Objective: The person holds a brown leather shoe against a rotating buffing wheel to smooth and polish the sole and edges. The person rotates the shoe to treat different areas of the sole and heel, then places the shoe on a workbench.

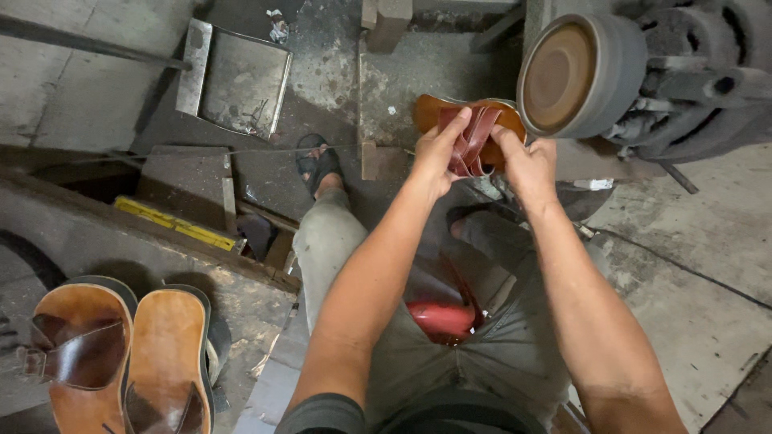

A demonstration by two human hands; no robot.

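Both my hands hold a brown leather sandal [470, 133] with dark red straps, up against the edge of a round grinding wheel [579, 76] at the upper right. My left hand [438, 153] grips the sandal's left side, thumb on the straps. My right hand [527, 165] grips its right side, close to the wheel. I am seated, with grey trousers [338, 241] and a black sandal on my left foot [318, 165]. A red object [441, 319] lies in my lap.
A pair of brown sandals [121, 362] lies on a ledge at the lower left. A metal tray [237, 80] sits on the floor at the top left, near a yellow level [173, 223]. The machine's dark body [700, 80] fills the upper right.
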